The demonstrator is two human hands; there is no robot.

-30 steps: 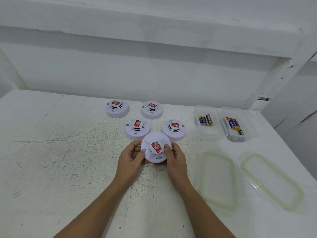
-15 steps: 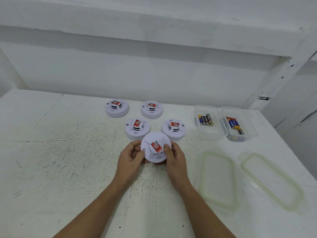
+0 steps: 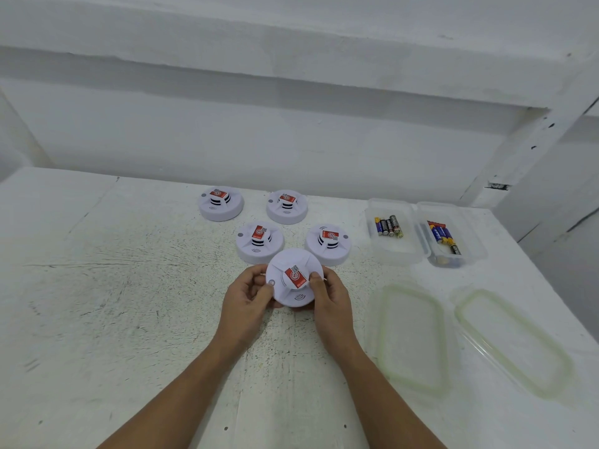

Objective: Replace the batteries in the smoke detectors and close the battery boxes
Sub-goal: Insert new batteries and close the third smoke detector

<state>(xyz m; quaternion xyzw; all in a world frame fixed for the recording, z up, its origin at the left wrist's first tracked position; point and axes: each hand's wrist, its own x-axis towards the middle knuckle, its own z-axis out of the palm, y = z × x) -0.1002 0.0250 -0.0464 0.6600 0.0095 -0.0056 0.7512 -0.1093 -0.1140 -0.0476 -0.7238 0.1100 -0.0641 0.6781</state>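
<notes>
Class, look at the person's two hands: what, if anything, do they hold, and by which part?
Both hands hold the nearest smoke detector by its round rim: the left hand on its left edge, the right hand on its right edge.

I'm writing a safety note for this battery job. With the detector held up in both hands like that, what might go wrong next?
1. The held detector is gripped only at its rim by the left hand and right hand; it may slip and strike the detectors close behind it.
2. Two open boxes hold similar batteries, so used and fresh ones could get mixed.
</notes>
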